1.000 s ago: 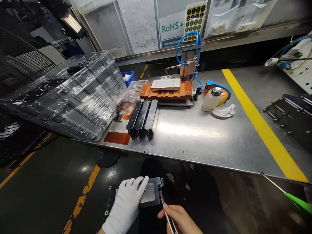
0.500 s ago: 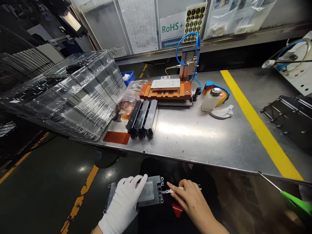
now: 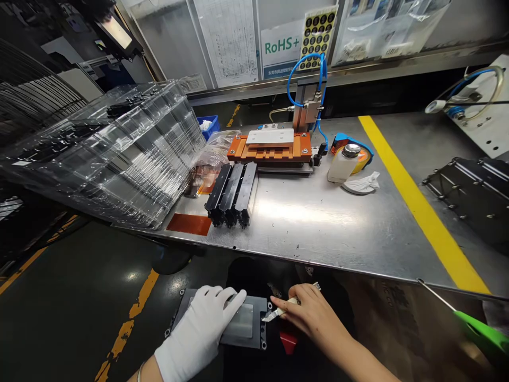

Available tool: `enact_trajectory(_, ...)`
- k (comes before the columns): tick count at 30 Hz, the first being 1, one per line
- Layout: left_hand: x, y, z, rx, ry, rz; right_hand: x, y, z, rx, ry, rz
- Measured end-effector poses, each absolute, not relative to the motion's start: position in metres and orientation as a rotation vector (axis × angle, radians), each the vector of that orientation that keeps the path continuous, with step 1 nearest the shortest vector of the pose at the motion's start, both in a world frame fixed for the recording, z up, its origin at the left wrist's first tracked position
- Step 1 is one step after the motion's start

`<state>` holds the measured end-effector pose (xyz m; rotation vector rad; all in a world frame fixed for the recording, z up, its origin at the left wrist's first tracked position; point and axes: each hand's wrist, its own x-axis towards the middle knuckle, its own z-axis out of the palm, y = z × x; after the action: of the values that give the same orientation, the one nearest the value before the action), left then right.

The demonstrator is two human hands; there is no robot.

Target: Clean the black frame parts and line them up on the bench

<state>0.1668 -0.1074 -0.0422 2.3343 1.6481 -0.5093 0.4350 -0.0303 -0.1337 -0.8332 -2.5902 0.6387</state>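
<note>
My left hand (image 3: 207, 323), in a white glove, is closed round a flat dark rectangular plastic part (image 3: 256, 318) with a paler grey panel in its face and small round lugs at its corners. The glove covers much of the part's left side. In my bare right hand (image 3: 308, 310) is a craft knife (image 3: 293, 301) with a light handle. Its blade (image 3: 272, 315) points left and lies at the part's right end, by the lugs. Whether the tip touches the plastic I cannot tell. Both hands are in front of the metal bench, over my dark clothing.
Three dark bars (image 3: 233, 193) stand side by side on the bench (image 3: 318, 228), near an orange fixture (image 3: 270, 151). Stacked clear trays (image 3: 131, 154) fill the left. A white bottle (image 3: 342, 164) and white cloth (image 3: 363, 183) sit right of the fixture. A green-handled tool (image 3: 477, 329) juts in at lower right.
The plastic part has tilted, its right end dropping slightly. My right hand has turned the knife so that its handle rises more steeply, with the blade still at that end.
</note>
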Motion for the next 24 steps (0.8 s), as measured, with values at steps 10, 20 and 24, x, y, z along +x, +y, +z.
enact_trajectory(10,0.164,-0.105,-0.037,2.279,1.550,-0.404,0.441,-0.028,-0.128,-0.807,-2.537,0.808)
enact_trajectory(20,0.174,-0.116,-0.061,2.228,1.856,-0.404,0.421,-0.084,-0.105,-1.326,-1.698,2.124)
enact_trajectory(24,0.176,-0.114,-0.059,2.249,1.873,-0.457,0.413,-0.082,-0.101,-1.373,-1.827,2.051)
